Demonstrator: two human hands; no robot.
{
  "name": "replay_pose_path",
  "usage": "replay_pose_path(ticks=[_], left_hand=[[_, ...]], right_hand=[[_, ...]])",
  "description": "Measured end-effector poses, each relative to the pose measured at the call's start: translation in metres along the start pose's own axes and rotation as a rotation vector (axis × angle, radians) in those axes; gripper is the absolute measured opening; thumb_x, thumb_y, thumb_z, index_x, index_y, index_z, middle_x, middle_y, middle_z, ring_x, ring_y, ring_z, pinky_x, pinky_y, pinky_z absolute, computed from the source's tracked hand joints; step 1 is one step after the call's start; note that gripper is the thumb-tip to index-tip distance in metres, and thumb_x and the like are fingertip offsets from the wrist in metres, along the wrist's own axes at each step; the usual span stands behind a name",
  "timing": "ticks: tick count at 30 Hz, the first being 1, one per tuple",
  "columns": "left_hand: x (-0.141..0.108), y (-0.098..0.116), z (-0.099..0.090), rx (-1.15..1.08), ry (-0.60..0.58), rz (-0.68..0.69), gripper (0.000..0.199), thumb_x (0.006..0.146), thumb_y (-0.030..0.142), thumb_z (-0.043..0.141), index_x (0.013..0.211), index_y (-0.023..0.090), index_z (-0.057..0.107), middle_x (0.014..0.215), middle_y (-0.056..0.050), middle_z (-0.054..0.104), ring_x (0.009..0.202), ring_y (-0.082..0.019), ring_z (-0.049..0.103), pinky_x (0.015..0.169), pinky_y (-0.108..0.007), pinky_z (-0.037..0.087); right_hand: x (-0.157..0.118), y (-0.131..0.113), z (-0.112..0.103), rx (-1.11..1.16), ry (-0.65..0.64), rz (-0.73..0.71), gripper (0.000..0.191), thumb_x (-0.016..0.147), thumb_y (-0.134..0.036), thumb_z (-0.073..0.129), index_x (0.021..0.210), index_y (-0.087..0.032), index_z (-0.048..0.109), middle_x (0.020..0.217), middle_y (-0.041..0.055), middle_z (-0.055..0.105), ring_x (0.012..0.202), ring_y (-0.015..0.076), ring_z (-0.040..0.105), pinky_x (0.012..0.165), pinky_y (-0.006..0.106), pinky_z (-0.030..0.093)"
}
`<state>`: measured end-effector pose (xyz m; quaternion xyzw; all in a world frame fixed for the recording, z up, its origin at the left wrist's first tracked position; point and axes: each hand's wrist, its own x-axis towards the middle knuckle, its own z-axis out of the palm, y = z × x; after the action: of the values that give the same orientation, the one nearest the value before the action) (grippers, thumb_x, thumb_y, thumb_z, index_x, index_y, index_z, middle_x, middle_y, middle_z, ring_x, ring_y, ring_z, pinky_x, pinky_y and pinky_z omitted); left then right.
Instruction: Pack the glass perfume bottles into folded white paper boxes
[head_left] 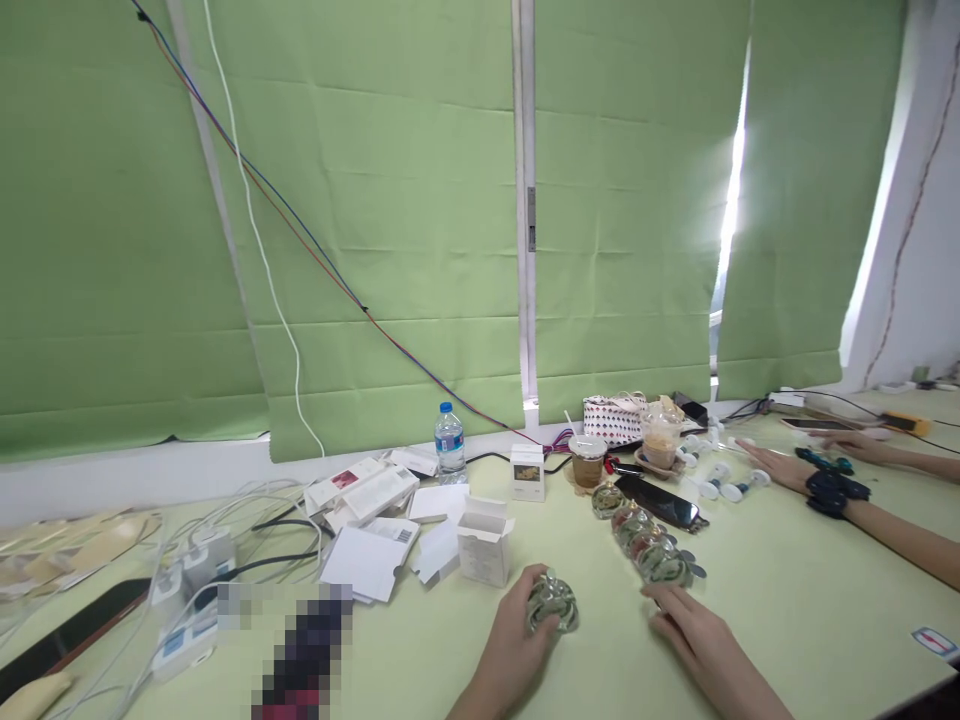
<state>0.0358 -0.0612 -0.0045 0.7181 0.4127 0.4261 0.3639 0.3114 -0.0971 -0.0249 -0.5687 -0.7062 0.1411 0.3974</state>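
My left hand [517, 630] is closed around a clear, rounded glass-like piece with a green pattern [553, 603], just above or on the table; I cannot tell which. Fingers curled, my right hand [694, 635] is at the near end of a row of similar clear rounded pieces [651, 545], some green and some reddish. Something small and dark may be between its fingertips, too little of it showing to name. Small grey discs [696, 570] lie along the row's right side. An upright white box [484, 545] with its flap up stands beyond my left hand.
Flattened white boxes [364, 560] lie at left, near a power strip [184, 640] with tangled cables. A water bottle [451, 445], iced drink [588, 462] and black phone [658, 500] are farther back. Another person's hands [784, 465] rest at right, near white-ended pieces [742, 485].
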Motion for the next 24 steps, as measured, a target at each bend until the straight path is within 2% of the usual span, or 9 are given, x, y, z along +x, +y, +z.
replay_pose_path(ticks=[2,4,7,9,13,19,24], left_hand=[[0.000,0.001,0.001,-0.019,0.001,-0.038,0.041,0.070,0.009,0.058,0.109,0.020,0.057,0.106,-0.005,0.066,0.100,-0.023,0.057,0.091,-0.035,0.042],[0.000,0.001,0.001,-0.050,-0.008,-0.047,0.038,0.069,0.008,0.058,0.105,0.020,0.057,0.101,-0.004,0.066,0.097,-0.022,0.058,0.088,-0.033,0.042],[0.002,-0.003,0.002,-0.087,-0.024,-0.008,0.030,0.070,0.011,0.059,0.099,0.019,0.058,0.093,-0.003,0.065,0.088,-0.020,0.057,0.081,-0.030,0.043],[0.004,-0.007,0.002,-0.107,-0.042,0.027,0.025,0.073,0.018,0.062,0.098,0.018,0.058,0.088,-0.002,0.064,0.082,-0.019,0.056,0.075,-0.028,0.043],[0.005,-0.013,0.004,-0.112,-0.059,0.029,0.027,0.073,0.025,0.066,0.098,0.017,0.059,0.084,-0.001,0.062,0.077,-0.018,0.055,0.070,-0.027,0.041],[0.006,-0.002,0.005,-0.159,-0.065,0.026,0.033,0.071,0.012,0.060,0.103,0.018,0.059,0.095,-0.003,0.064,0.086,-0.020,0.057,0.077,-0.027,0.043],[0.002,0.001,0.004,-0.170,-0.063,0.021,0.042,0.065,-0.001,0.049,0.101,0.017,0.059,0.093,-0.003,0.064,0.087,-0.019,0.057,0.079,-0.027,0.044]], right_hand=[[0.015,-0.024,0.006,0.140,0.022,0.055,0.030,0.089,-0.043,0.048,0.110,-0.024,0.059,0.086,0.0046,0.067,0.078,0.0212,0.065,0.071,0.030,0.051],[0.035,-0.054,0.012,0.311,-0.002,0.055,0.033,0.089,-0.047,0.046,0.106,-0.022,0.060,0.080,0.0031,0.064,0.073,0.0199,0.062,0.068,0.029,0.050],[0.059,-0.092,0.024,0.526,-0.074,-0.023,0.034,0.090,-0.046,0.046,0.109,-0.023,0.061,0.081,0.0022,0.063,0.076,0.0193,0.060,0.071,0.028,0.049],[0.069,-0.103,0.035,0.604,-0.103,-0.055,0.032,0.089,-0.044,0.049,0.109,-0.024,0.063,0.087,0.0027,0.065,0.083,0.0199,0.061,0.077,0.029,0.049],[0.071,-0.094,0.055,0.681,-0.098,-0.091,0.030,0.090,-0.044,0.050,0.107,-0.026,0.066,0.089,0.0031,0.064,0.086,0.0206,0.061,0.079,0.030,0.049],[0.061,-0.083,0.067,0.778,-0.094,-0.081,0.029,0.092,-0.042,0.047,0.112,-0.025,0.059,0.092,0.0043,0.066,0.086,0.0209,0.064,0.078,0.031,0.051],[0.061,-0.083,0.069,0.609,-0.141,-0.258,0.019,0.093,-0.031,0.046,0.097,-0.025,0.063,0.092,0.0038,0.066,0.088,0.0193,0.063,0.079,0.029,0.049]])
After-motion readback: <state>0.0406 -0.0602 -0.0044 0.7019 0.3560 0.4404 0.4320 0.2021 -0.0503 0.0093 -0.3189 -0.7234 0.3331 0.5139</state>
